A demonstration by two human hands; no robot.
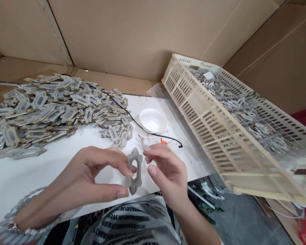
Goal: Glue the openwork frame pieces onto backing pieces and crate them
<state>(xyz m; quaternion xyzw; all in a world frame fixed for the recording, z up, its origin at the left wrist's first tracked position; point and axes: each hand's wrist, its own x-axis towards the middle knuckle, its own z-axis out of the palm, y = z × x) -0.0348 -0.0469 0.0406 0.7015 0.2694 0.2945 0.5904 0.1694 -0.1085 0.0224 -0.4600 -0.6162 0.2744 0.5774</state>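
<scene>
My left hand pinches a grey ornamental frame plate by its left side, between thumb and fingers. The plate stands on end, with scalloped edges and a long opening through its middle. Just right of it, my right hand is curved with thumb and fingers apart, not touching the plate. Its far fingertips are partly hidden, and I cannot make out anything held there. To the left lies a big pile of similar frame plates, with a smaller heap at its right end.
A white bowl stands behind my hands, near a black cable and a small orange object. On the right, a cream plastic crate holds many bagged pieces. Cardboard walls close off the back.
</scene>
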